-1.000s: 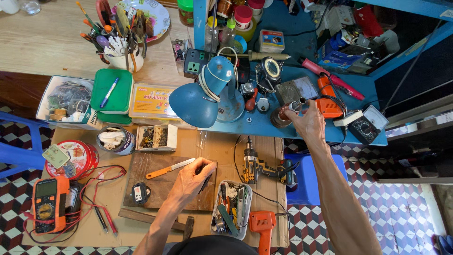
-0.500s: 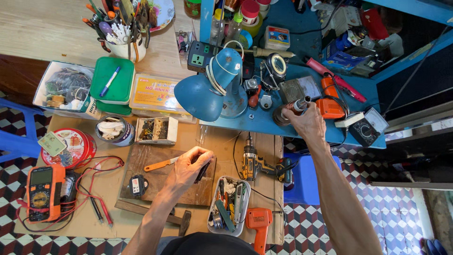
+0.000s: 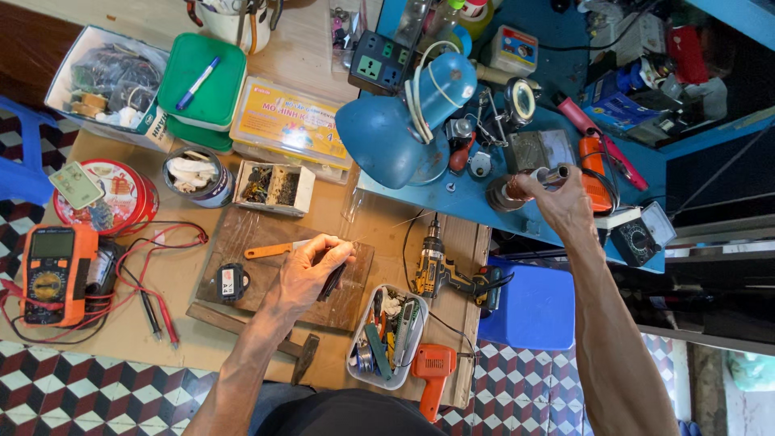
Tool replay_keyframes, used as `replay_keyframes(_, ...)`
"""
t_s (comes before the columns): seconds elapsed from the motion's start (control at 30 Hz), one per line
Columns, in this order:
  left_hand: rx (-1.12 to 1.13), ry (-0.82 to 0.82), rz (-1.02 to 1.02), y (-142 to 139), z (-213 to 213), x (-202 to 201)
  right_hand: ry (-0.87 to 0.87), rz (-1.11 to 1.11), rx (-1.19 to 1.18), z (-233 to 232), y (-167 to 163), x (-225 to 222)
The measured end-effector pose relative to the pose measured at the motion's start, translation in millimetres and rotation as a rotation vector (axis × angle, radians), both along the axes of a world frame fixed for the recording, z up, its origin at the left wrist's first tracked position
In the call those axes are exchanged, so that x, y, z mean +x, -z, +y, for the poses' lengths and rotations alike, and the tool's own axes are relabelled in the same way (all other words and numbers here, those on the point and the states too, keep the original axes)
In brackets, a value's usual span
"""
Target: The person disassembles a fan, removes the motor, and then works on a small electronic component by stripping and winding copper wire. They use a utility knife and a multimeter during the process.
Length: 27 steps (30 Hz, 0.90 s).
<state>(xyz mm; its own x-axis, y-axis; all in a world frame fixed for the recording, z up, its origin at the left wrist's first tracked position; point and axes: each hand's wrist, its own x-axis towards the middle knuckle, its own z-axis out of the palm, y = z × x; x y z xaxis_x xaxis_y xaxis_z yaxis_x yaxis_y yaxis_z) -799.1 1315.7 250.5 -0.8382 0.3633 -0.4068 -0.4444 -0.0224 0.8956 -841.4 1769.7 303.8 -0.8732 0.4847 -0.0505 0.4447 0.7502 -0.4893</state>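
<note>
The right hand [image 3: 565, 206] has stayed out on the blue shelf [image 3: 484, 211] over the last second, fingers curled tight round a short metal tube [image 3: 554, 173] whose open end pokes out just past the thumb, over a coppery wire spool [image 3: 507, 194] that sits right under the fingertips. The left hand [image 3: 311, 270] has shifted a little on the wooden board [image 3: 242, 242]; it now lies mostly closed, fingertips pinched near a thin wire that runs up toward the shelf, with a dark pen-like tool [image 3: 332, 282] tucked under the palm. I can't tell whether the pinch really has the wire. An orange-handled knife [image 3: 270, 251] lies just beyond the left knuckles. To me it looks like the wire between the two hands is being drawn taut.

Just below the left wrist, a clear plastic tub [image 3: 379, 375] holds pliers and small tools. Beyond the fingertips, an open cardboard box [image 3: 303, 187] carries dark small parts, and a round tin [image 3: 206, 196] beside it has white scraps inside. Further off, green lidded boxes [image 3: 206, 101] are stacked with a blue marker [image 3: 196, 82] on top.
</note>
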Motion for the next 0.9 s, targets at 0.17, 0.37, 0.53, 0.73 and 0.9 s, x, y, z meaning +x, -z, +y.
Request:
replay_keyframes(0.17,0.071,0.023,-0.009,-2,-12,7,0.095,0.074,0.27,-28,-16,-7)
replay_keyframes(0.37,-0.011,0.05,-0.005,-12,-22,4,0.13,0.024,0.447,-30,-25,-4)
replay_keyframes(0.53,0.002,0.096,0.011,-21,-30,-2,0.069,0.013,0.328,-21,-26,-4)
replay_keyframes(0.73,-0.039,0.065,-0.029,-30,-51,-7,-0.057,0.051,0.26,-17,-28,1)
replay_keyframes(0.9,-0.137,0.091,-0.054,-39,-66,-2,0.053,-0.048,0.299,-10,-20,-8)
